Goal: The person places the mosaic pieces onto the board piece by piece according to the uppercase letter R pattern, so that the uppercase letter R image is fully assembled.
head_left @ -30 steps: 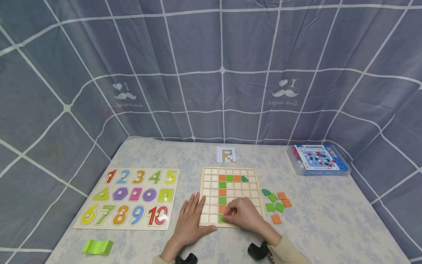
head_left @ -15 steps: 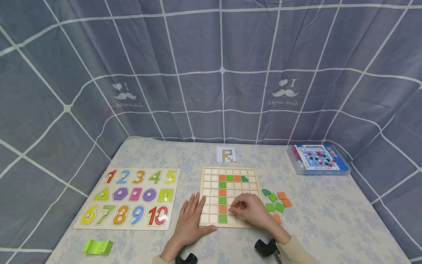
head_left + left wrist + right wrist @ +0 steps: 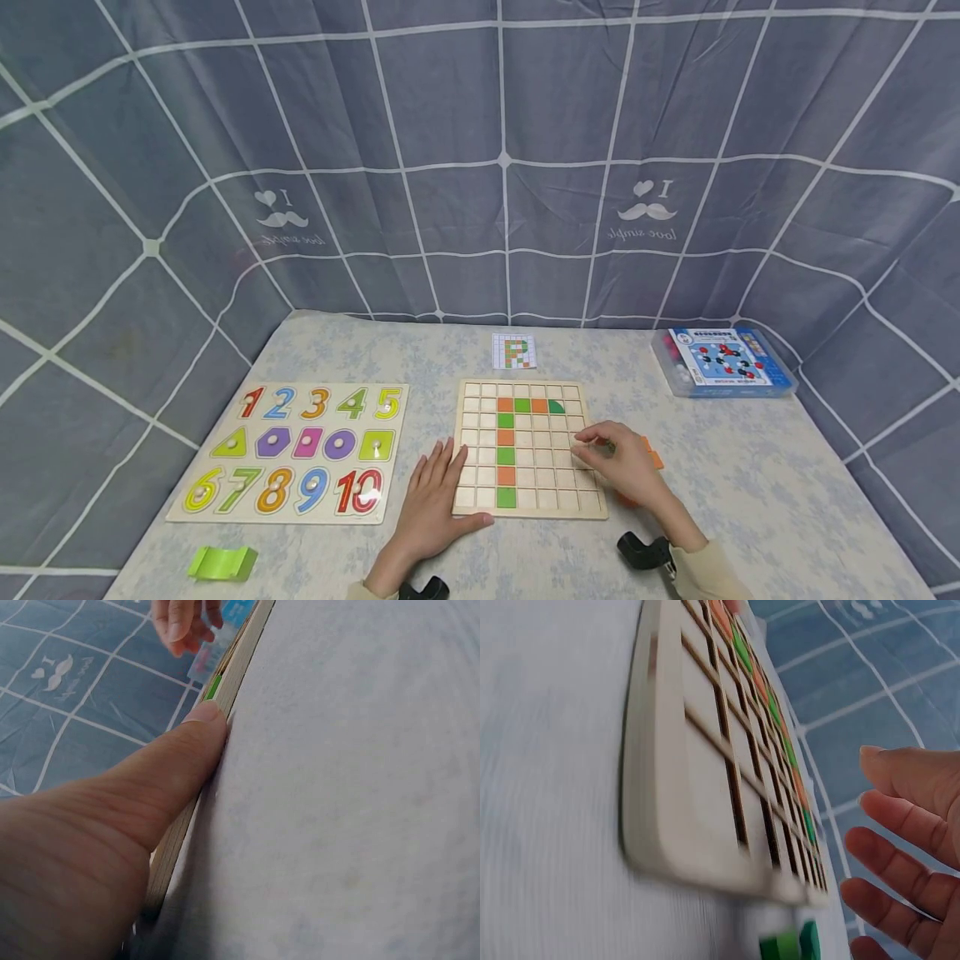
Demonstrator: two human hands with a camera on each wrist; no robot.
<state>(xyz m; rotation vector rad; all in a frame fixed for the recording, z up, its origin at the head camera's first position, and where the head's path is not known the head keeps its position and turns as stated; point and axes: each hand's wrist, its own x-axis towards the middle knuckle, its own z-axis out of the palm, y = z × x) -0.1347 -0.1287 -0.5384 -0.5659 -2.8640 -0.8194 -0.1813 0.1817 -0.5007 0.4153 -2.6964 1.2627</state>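
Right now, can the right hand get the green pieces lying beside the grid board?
Probably yes: the right hand looks empty and is close to the green pieces beside the grid board, with nothing I can see standing between them.

number-and-shape puzzle board point(image 3: 325, 424) lies on left side of tabletop point(image 3: 427, 350) | green block point(image 3: 222, 564) sits near its front edge | clear plastic box point(image 3: 724, 362), molecule-picture label, back right | white-gridded curtain point(image 3: 450, 208) behind
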